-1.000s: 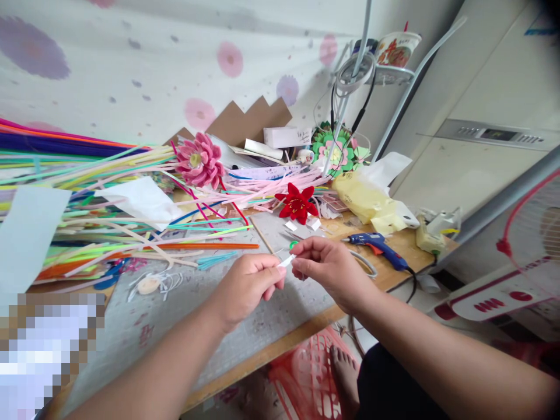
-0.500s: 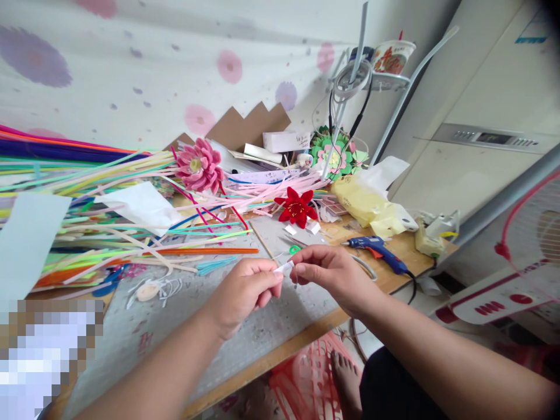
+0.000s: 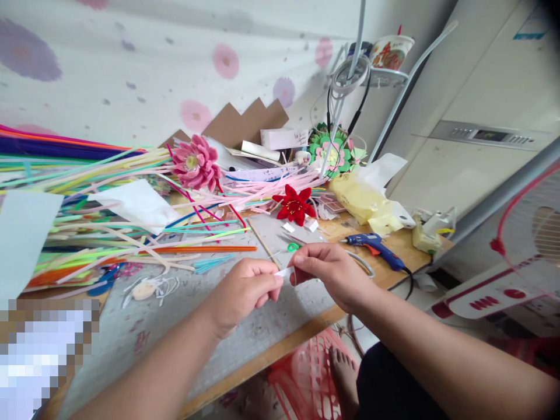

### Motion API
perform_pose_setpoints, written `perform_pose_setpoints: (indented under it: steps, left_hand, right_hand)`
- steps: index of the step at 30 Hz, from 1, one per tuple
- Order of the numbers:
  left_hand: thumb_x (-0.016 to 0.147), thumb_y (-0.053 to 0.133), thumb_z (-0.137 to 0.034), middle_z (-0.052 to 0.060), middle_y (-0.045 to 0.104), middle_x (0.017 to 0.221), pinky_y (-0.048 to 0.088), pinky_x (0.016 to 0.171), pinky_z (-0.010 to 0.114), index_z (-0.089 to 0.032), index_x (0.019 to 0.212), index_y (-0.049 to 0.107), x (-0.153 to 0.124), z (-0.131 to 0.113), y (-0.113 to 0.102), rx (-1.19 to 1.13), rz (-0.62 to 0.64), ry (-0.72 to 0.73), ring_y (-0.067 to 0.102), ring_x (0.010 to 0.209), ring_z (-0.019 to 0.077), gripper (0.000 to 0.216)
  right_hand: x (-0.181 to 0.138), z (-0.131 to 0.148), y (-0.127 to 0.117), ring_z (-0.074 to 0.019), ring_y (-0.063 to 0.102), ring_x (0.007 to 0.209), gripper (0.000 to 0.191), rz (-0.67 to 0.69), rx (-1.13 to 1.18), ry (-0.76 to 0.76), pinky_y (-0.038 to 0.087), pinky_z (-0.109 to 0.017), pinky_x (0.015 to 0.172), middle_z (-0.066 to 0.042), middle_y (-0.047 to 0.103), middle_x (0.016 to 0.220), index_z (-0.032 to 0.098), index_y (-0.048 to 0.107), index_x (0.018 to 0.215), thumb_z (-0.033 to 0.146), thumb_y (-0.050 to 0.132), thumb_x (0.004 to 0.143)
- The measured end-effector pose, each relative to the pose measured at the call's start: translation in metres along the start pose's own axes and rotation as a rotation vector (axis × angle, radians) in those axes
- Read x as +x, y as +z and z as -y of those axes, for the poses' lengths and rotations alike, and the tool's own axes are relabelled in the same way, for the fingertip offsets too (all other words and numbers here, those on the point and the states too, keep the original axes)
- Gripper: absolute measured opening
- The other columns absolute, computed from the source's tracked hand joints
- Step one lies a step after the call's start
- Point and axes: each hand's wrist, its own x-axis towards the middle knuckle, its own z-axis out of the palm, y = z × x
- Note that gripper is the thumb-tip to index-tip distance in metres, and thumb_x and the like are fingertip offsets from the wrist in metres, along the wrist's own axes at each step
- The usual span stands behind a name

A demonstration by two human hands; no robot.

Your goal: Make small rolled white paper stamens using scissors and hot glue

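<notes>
Head view: strip (image 3: 286,272) runs crosswise, left hand (image 3: 250,287) clamped on one end, right hand (image 3: 331,269) pinching the other.

At six o'clock the strip (image 3: 286,272) is white; at ten the flower (image 3: 202,169) is pink, yellow-centred; at eleven the cloth (image 3: 184,35) shows pink and purple blossoms on white.

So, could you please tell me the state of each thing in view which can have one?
Left hand: closed on the slip
Right hand: closed at the slip's other end
Slip: fairly straight, between both hands
Glue gun: lying on its side; hot or not, cannot be seen
Red flower: petals spread
Pink flower: petals spread
Yellow bag: crumpled
Scissors: partly hidden; open or shut, unclear
</notes>
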Motion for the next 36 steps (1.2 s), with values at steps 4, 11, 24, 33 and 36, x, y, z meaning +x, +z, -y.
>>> perform_pose_setpoints:
  steps: [4,11,24,33,36]
  left_hand:
    - [0.070,0.052,-0.032,-0.006,0.036,0.039,0.018,0.044,0.024,-0.016,0.050,0.052,-0.001,0.000,-0.001,-0.055,0.036,0.000,0.029,0.041,0.0068,0.026]
    - [0.070,0.056,-0.031,-0.005,0.041,0.042,0.016,0.042,0.023,-0.015,0.050,0.054,-0.002,-0.002,-0.002,-0.169,0.086,-0.011,0.029,0.039,0.0056,0.026]
    - [0.071,0.054,-0.030,-0.005,0.041,0.042,0.017,0.041,0.023,-0.015,0.050,0.055,-0.001,0.000,-0.002,-0.155,0.093,0.004,0.029,0.039,0.0056,0.026]
    - [0.074,0.052,-0.030,-0.005,0.038,0.043,0.018,0.043,0.023,-0.015,0.052,0.054,-0.003,0.000,-0.002,-0.108,0.121,0.014,0.030,0.041,0.0067,0.027]
    - [0.075,0.052,-0.031,-0.005,0.038,0.044,0.019,0.044,0.023,-0.016,0.052,0.054,-0.003,0.000,-0.002,-0.097,0.126,0.020,0.030,0.042,0.0071,0.027]
  right_hand:
    - [-0.001,0.003,-0.005,-0.0133,0.061,0.055,0.030,0.076,0.137,0.077,0.047,-0.026,0.058,-0.005,0.067,0.059,0.011,0.067,0.069,0.041,0.068,0.073]
    - [-0.005,0.000,-0.007,-0.0116,0.062,0.057,0.022,0.174,0.222,0.089,0.048,-0.025,0.060,-0.004,0.069,0.063,0.012,0.068,0.071,0.034,0.073,0.073]
    - [-0.004,-0.007,-0.006,-0.0106,0.060,0.059,0.023,0.177,0.216,0.078,0.046,-0.025,0.063,-0.001,0.067,0.063,0.013,0.068,0.074,0.034,0.078,0.070]
    - [-0.003,-0.008,-0.002,-0.0102,0.057,0.058,0.026,0.144,0.110,0.038,0.044,-0.026,0.063,0.000,0.064,0.059,0.013,0.067,0.069,0.037,0.078,0.068]
    - [-0.003,-0.008,-0.001,-0.0107,0.057,0.057,0.027,0.127,0.083,0.028,0.044,-0.027,0.064,0.000,0.064,0.058,0.013,0.067,0.068,0.038,0.078,0.068]
